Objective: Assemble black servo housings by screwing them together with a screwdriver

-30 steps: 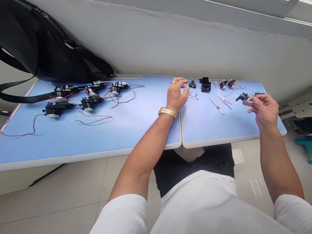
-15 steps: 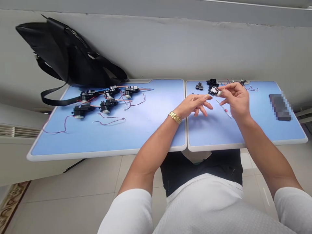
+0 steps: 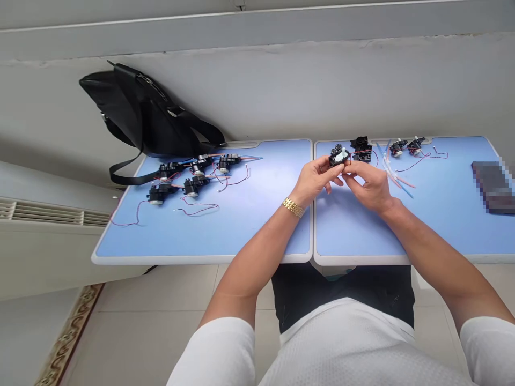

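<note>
Black motor block (image 3: 339, 156) with a shiny round end sits near the top middle of the frame, pinched between both hands. The left hand (image 3: 317, 177) and the right hand (image 3: 368, 187) have their fingers closed on it, and the hands almost touch. A moment ago only the right hand held it, and the left hand was open. Five wired motors (image 3: 195, 185) lie on the blue table (image 3: 201, 241) to the left, and two more motors (image 3: 398, 147) lie at the upper right. A gold watch (image 3: 293, 207) sits on the left wrist.
</note>
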Motion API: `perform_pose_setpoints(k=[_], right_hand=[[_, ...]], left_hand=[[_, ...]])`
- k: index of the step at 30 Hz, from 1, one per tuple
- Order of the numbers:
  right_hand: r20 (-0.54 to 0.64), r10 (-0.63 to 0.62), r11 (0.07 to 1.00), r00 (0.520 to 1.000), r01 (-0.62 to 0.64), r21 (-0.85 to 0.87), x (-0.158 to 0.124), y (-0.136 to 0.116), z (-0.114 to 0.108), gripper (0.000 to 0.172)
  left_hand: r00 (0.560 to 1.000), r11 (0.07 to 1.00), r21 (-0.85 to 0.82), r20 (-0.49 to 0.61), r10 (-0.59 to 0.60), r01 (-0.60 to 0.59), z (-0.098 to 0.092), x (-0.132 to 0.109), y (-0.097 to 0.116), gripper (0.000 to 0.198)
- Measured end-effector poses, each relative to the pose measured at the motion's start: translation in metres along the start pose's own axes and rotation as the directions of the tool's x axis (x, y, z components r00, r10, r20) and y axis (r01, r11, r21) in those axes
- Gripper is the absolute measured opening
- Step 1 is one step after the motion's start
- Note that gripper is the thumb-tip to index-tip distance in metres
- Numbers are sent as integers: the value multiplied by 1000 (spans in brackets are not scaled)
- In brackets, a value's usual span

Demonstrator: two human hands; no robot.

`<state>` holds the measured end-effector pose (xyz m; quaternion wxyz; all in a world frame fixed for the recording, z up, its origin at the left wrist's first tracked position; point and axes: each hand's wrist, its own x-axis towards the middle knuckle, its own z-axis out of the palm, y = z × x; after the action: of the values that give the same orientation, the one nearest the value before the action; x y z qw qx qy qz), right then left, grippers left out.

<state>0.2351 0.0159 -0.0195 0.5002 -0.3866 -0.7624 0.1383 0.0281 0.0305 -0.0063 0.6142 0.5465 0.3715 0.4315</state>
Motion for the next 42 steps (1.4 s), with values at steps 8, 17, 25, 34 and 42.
perform_pose_setpoints(k=[8,17,25,34,42], right_hand=[[-19,120,991,993,-118,66,2,-18,-27,22],[-218,29,998,975,-16,65,12,-41,-48,20],[-9,-316,949,949,316,-5,10,-22,-32,28],[16,-361,933,933,361,-2,10,-23,-31,26],[29,-375,927,926,376,-12,11,-22,-31,25]], left_hand=[[996,990,119,-50,79,-73,7,-10,7,26],[988,996,84,150,-42,30,8,-19,12,22],[974,998,49,224,18,-30,11,-17,5,20],[970,994,53,228,83,-97,12,-19,11,17],[971,988,107,224,81,-107,12,-17,6,16]])
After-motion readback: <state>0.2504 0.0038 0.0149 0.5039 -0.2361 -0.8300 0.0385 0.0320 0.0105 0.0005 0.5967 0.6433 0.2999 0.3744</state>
